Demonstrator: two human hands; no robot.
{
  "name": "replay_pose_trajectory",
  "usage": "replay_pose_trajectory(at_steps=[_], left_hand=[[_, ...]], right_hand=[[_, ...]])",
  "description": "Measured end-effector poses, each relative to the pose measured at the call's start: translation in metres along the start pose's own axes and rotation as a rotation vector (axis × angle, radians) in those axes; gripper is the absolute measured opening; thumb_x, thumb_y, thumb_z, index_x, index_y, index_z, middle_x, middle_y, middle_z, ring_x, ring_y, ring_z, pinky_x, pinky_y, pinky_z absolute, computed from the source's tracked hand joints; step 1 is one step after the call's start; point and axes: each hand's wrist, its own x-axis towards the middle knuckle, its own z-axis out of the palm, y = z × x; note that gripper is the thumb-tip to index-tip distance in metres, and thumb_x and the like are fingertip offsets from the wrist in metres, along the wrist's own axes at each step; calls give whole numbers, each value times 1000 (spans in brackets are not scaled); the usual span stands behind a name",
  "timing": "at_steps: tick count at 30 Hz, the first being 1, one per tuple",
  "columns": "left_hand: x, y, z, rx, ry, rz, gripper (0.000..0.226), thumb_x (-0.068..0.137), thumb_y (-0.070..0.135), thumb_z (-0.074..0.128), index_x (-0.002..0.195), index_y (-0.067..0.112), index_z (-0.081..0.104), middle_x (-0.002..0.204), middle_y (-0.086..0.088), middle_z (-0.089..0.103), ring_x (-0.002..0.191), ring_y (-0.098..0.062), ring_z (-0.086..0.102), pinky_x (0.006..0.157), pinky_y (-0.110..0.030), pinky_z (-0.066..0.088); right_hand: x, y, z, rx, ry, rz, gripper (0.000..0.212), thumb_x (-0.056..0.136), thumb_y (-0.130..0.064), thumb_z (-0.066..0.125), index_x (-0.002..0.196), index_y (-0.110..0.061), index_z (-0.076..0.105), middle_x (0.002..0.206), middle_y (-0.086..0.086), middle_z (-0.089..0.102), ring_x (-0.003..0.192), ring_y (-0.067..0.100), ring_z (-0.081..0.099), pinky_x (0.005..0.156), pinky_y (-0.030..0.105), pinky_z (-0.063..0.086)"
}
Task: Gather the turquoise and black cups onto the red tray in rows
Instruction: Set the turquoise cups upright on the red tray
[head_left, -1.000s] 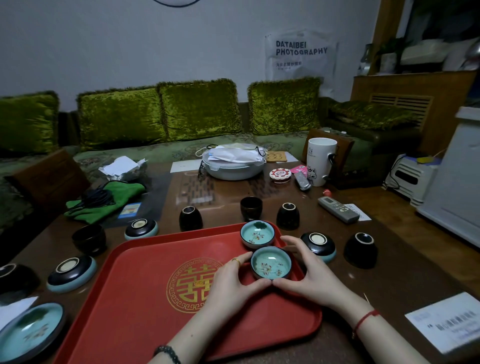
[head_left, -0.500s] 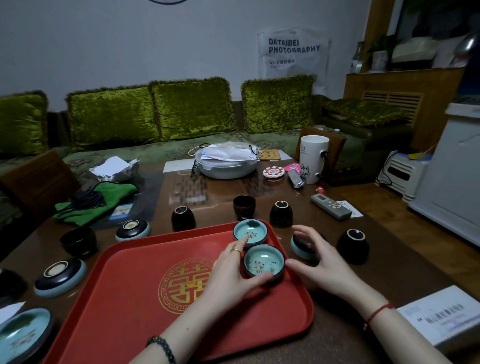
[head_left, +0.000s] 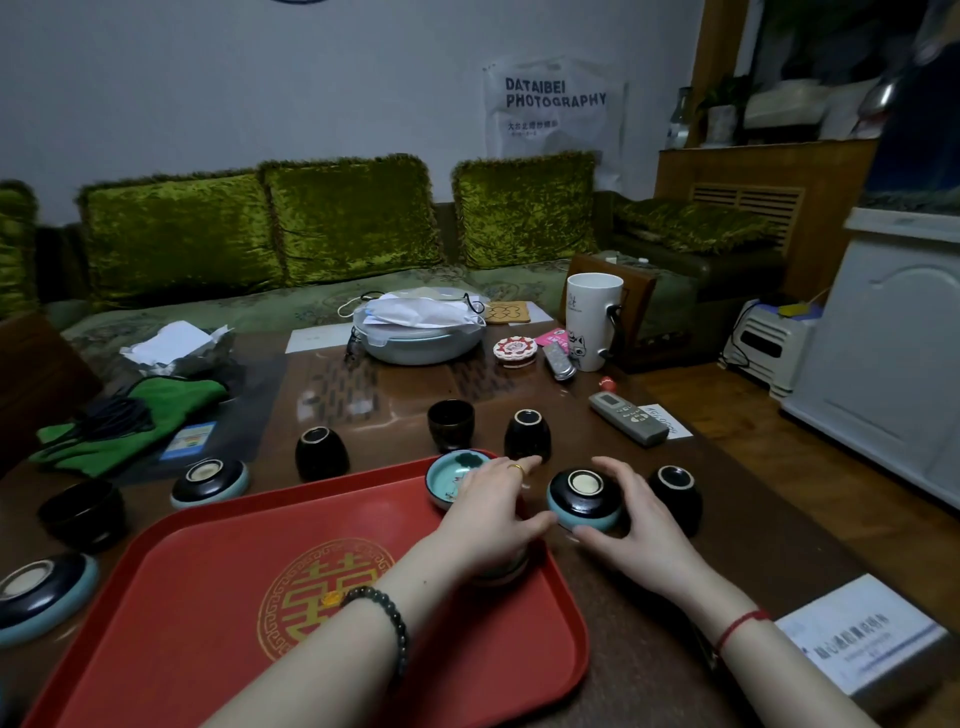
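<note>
Cups dot the brown table (head_left: 675, 566); both hands open, cupping an upturned cup (head_left: 585, 499)

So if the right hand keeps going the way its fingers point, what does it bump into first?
The right hand already curls round the upside-down turquoise cup beside the red tray. Its fingers point up-left, so it would probably meet that cup first; I can't tell if they touch.
</note>
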Motion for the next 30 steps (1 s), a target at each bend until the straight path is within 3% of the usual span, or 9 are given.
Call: replay_pose_trajectory(at_steps=[6,11,24,26,30], left_hand=[[23,0,9,131,-132,31,63,83,40,55,137,19,31,142,-3,43,139,-23,23,114,-43,11],[34,1,18,137,-197,2,61,83,39,55,136,18,32,141,-4,45,139,-24,24,114,-48,4],[31,-2,14,-71,-71,-66,50,77,38,62,123,26,50,124,0,59,125,-18,44,113,-52,8],[28,0,10,-113,-19,-56,50,76,39,63,123,27,51,125,2,60,124,-18,46,114,-52,7],[22,7,-2,-194,47,-50,58,76,47,63,128,27,46,131,4,56,126,-14,45,114,-49,5]], right_hand=[[7,9,10,-39,8,12,76,74,-22,72,136,-23,28,140,0,36,129,10,36,101,13,21],[13,13,16,-49,-7,38,77,76,-21,69,138,-22,23,143,3,32,133,14,32,104,16,20],[12,10,17,3,122,6,90,66,-23,79,137,-26,23,138,3,40,131,13,36,101,18,25],[11,7,14,8,171,-25,91,63,-23,80,136,-27,26,133,1,44,126,10,39,100,15,26],[9,-2,2,54,229,-115,86,61,-18,80,129,-36,30,125,-6,42,119,1,38,89,-7,21]])
